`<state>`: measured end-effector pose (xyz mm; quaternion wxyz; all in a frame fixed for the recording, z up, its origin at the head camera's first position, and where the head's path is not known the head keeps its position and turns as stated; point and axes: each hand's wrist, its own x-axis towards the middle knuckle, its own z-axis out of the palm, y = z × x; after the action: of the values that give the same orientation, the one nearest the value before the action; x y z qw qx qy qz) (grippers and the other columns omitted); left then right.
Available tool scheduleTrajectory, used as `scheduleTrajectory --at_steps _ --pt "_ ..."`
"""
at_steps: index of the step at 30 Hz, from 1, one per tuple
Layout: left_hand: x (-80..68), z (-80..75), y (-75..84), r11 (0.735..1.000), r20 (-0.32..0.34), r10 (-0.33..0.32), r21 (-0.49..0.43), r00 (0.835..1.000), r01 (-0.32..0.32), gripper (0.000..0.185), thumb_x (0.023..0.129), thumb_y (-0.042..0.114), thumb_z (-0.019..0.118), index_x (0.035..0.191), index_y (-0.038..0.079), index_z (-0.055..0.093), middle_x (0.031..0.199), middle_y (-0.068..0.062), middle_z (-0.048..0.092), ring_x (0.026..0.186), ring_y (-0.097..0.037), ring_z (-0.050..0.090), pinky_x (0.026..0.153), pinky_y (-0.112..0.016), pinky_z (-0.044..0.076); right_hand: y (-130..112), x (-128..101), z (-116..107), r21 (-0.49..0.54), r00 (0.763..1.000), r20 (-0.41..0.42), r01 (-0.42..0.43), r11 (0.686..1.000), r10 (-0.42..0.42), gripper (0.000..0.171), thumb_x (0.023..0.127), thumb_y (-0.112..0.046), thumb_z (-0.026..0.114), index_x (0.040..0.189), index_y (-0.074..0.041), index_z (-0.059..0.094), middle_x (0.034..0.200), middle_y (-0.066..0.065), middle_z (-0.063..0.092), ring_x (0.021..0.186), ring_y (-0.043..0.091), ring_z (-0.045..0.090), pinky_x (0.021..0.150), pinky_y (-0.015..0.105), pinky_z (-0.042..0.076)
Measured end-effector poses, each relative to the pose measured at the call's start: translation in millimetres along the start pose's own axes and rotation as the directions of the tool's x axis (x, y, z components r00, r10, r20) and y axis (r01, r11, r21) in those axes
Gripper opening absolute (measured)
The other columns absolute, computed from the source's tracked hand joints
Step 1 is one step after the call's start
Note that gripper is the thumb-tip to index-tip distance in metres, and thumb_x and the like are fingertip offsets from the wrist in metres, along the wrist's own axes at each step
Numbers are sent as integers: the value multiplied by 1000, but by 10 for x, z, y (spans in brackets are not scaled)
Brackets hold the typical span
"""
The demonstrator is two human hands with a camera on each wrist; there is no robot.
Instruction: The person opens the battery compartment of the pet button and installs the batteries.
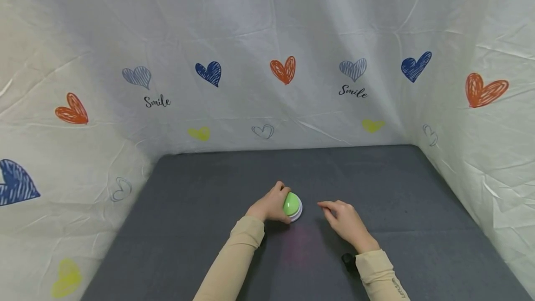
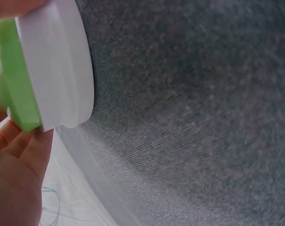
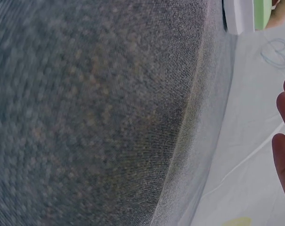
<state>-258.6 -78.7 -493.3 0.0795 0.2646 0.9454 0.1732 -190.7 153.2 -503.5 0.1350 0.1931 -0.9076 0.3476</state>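
Observation:
A round push button with a green dome and a white base stands on the dark grey tabletop. My left hand grips it from the left side, thumb on the near edge and fingers around the far edge. Close up in the left wrist view, the white base is between the thumb at the top and the fingers below. To the right of the button, apart from it, my right hand hovers with the index finger extended toward it and holds nothing. Its fingertips show at the right wrist view's edge.
The tabletop is covered in dark grey cloth. White sheeting printed with hearts and "Smile" surrounds it at the back and both sides. A small black device sits at my right wrist.

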Motion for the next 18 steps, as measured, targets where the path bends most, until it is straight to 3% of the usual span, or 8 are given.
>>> scheduleTrajectory --at_steps 12,18 --pt "-62 68 -41 999 -37 3 -52 999 -5 84 63 24 82 134 1 43 123 -11 38 108 -23 44 85 -35 43 33 -5 -35 -23 999 -33 4 1000 -4 20 86 -4 64 104 -11 71 79 -4 62 53 3 38 48 24 36" --pt "-224 108 -124 998 -91 -22 -64 996 16 89 69 35 76 140 3 35 133 -11 38 119 -25 40 89 -40 41 128 -48 -134 -43 998 -10 -58 997 57 22 87 -4 64 106 -11 70 85 0 63 56 8 44 50 26 37"
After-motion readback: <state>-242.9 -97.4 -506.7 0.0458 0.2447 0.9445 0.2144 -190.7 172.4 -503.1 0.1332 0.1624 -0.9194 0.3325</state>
